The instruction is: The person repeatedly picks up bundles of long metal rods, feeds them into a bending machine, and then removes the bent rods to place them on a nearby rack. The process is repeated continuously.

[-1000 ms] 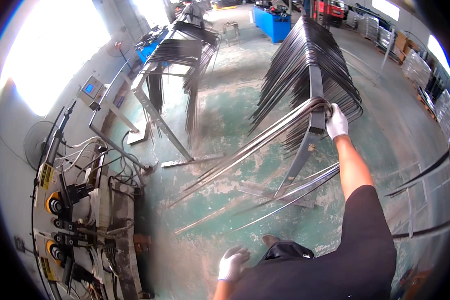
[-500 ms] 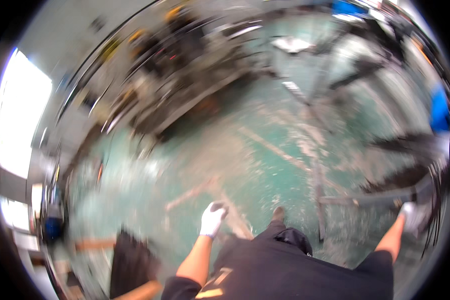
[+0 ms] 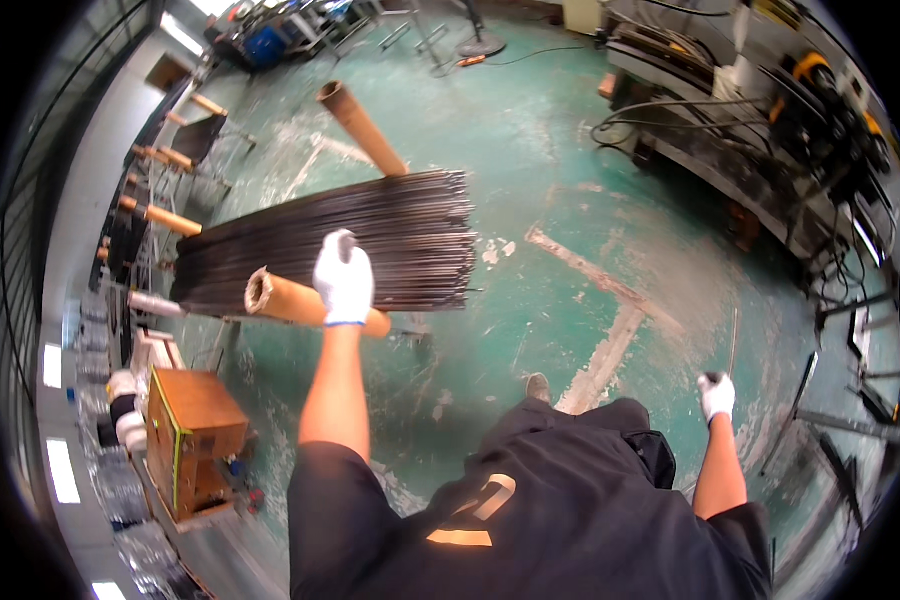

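Observation:
My left hand (image 3: pixel 346 282), in a white glove with dark fingertips, hovers over the near side of a bundle of long thin dark metal rods (image 3: pixel 320 240). Its fingers are curled in and nothing shows in them. Just beneath it is the near brown cardboard tube (image 3: pixel 295 298); whether the glove touches the tube or the rods, I cannot tell. At lower right, my right hand (image 3: pixel 716 396), gloved likewise, hangs above the floor with bent fingers and no visible load. A thin straight line lies close beyond it, too faint to identify.
Another cardboard tube (image 3: pixel 365 130) rises at the bundle's far side. A brown wooden box (image 3: pixel 195 435) stands at left. Heavy machinery with cables (image 3: pixel 710 110) fills the far right, and dark metal frames (image 3: pixel 850 425) stand at right. A round stand base (image 3: pixel 481 45) is farther off.
The view has swung left, bringing the rod bundle and tubes before me and the machinery to the right. My left hand is now over the bundle; the right has come away from the metal frame.

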### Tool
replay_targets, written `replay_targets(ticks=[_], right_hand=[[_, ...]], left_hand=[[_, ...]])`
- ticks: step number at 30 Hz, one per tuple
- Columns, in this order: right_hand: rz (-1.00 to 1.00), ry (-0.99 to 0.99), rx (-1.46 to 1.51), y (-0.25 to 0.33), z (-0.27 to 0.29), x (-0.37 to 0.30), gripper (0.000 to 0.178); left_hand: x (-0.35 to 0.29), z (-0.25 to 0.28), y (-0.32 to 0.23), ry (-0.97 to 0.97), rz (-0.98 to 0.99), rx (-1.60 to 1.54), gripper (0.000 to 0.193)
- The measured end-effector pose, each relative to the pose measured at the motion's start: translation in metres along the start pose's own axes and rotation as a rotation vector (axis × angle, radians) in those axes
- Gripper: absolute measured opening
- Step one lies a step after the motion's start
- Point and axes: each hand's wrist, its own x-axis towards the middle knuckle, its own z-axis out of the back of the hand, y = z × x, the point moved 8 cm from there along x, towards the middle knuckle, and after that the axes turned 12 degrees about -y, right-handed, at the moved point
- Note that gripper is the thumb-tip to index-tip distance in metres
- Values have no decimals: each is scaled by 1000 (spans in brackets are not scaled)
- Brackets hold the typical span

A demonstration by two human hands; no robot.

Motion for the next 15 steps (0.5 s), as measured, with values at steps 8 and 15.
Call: replay_targets(ticks=[8, 15], right_hand=[[503, 290, -47, 377, -140, 36, 35], [853, 579, -27, 582, -328, -54, 63]], left_hand=[[98, 98, 147, -65, 109, 662, 32], [120, 66, 129, 43, -178, 835, 23]])
